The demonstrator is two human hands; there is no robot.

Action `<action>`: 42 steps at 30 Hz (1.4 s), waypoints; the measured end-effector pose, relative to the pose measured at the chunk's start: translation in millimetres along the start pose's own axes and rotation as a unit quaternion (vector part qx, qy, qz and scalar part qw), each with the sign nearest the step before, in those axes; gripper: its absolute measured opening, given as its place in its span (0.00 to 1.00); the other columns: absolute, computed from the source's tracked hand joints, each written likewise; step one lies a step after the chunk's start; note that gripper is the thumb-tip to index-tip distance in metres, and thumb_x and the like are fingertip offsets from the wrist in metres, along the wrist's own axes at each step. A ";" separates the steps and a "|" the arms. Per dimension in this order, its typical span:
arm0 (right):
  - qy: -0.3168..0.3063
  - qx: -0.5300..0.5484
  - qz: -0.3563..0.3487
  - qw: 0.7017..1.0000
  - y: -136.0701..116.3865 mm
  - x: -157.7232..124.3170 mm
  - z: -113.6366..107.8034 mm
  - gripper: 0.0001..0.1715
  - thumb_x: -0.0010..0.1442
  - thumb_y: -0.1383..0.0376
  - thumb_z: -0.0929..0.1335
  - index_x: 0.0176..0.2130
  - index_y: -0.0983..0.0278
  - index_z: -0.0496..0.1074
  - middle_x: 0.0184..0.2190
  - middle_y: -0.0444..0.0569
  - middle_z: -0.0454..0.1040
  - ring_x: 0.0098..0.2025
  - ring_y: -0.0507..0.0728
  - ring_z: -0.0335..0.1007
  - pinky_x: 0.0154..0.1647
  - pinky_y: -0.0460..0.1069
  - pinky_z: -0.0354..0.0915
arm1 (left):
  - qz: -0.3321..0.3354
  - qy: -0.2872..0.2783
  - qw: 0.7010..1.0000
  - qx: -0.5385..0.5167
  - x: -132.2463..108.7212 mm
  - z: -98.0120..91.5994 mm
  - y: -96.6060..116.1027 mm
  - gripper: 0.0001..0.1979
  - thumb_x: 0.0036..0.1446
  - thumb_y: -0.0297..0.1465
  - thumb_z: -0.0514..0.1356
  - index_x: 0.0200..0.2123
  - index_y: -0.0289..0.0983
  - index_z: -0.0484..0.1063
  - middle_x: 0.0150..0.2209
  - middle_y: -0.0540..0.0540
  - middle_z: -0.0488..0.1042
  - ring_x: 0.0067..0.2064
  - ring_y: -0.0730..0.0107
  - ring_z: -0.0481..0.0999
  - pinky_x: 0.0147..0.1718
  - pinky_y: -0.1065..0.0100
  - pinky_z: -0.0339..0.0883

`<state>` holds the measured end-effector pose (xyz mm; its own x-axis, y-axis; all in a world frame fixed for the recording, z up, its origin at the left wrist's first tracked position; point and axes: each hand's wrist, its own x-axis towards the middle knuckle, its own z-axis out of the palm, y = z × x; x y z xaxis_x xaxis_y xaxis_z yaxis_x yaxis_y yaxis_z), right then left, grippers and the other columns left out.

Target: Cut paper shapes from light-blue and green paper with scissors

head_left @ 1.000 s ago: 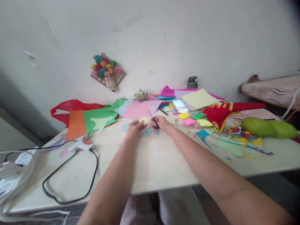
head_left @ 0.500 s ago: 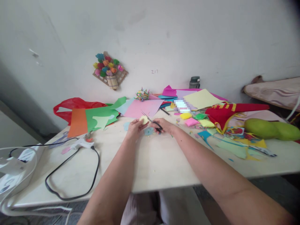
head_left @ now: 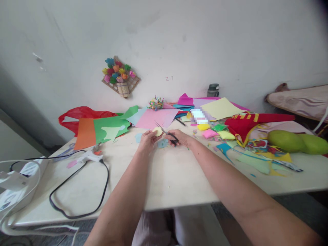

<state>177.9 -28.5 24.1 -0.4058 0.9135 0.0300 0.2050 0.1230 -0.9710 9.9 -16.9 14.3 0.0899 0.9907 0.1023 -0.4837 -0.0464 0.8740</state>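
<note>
Left hand (head_left: 148, 138) I'm watching has 1 pale yellow disc (head_left: 157, 131) pinched, right hand (head_left: 181, 137)'s got its grip curled round scissors (head_left: 172, 135).

The surface (head_left: 179, 177) is open from its near middle almost to the hands (head_left: 149, 137); pink paper (head_left: 155, 118) lies beyond, a cord (head_left: 108, 181) left, scraps (head_left: 253, 161) right.

On the wall (head_left: 84, 27) beyond our hands (head_left: 149, 138) we read one small handwritten marking, "217" (head_left: 169, 78), in thin reddish strokes; its first character could pass for a Z. The bright rectangle (head_left: 199, 116) past them, rightward, is blurred into unreadable blocks.
</note>
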 end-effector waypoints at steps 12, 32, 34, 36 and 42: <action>-0.001 0.000 -0.007 1.000 3.5 1.2 -1.4 0.17 0.50 0.55 0.68 0.27 0.66 0.63 0.15 0.40 0.67 0.12 0.45 0.60 0.08 0.40 0.46 | 0.004 -0.006 1.000 -0.002 0.8 -0.6 -0.4 0.08 0.40 0.24 0.63 0.21 0.33 0.64 0.29 0.43 0.77 0.35 0.63 0.77 0.41 0.61 0.70; 0.021 0.024 0.001 1.000 -13.8 -9.6 5.8 0.12 0.54 0.62 0.66 0.24 0.66 0.60 0.11 0.38 0.60 0.10 0.45 0.52 0.08 0.40 0.47 | 0.002 0.001 1.000 -0.011 1.6 -1.8 0.0 0.05 0.43 0.23 0.61 0.23 0.32 0.66 0.29 0.42 0.77 0.36 0.61 0.77 0.43 0.59 0.69; 0.020 0.021 0.002 1.000 -14.3 -10.1 5.8 0.13 0.54 0.62 0.66 0.24 0.66 0.60 0.11 0.38 0.60 0.10 0.44 0.52 0.08 0.40 0.47 | 0.004 -0.002 1.000 -0.013 1.9 -2.6 0.0 0.04 0.43 0.23 0.61 0.24 0.32 0.66 0.29 0.41 0.77 0.35 0.61 0.77 0.43 0.59 0.69; 0.020 0.018 0.003 1.000 -14.0 -10.2 5.5 0.14 0.53 0.60 0.66 0.23 0.66 0.60 0.12 0.38 0.60 0.10 0.44 0.52 0.08 0.40 0.46 | 0.004 -0.004 1.000 -0.015 2.2 -3.1 0.0 0.04 0.43 0.23 0.61 0.24 0.31 0.67 0.28 0.41 0.77 0.35 0.61 0.77 0.42 0.60 0.70; 0.012 0.003 -0.001 1.000 -8.3 -6.3 2.4 0.18 0.50 0.57 0.68 0.23 0.66 0.60 0.12 0.38 0.61 0.10 0.44 0.53 0.08 0.40 0.44 | 0.004 -0.001 1.000 -0.018 2.3 -2.5 0.2 0.03 0.43 0.22 0.60 0.24 0.31 0.67 0.28 0.41 0.77 0.34 0.61 0.78 0.41 0.60 0.70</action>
<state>176.6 -36.3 31.4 -0.3840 0.9226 0.0373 0.1986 0.1219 -0.9725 7.9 -14.4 13.5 0.0869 0.9901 0.1102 -0.5151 -0.0500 0.8557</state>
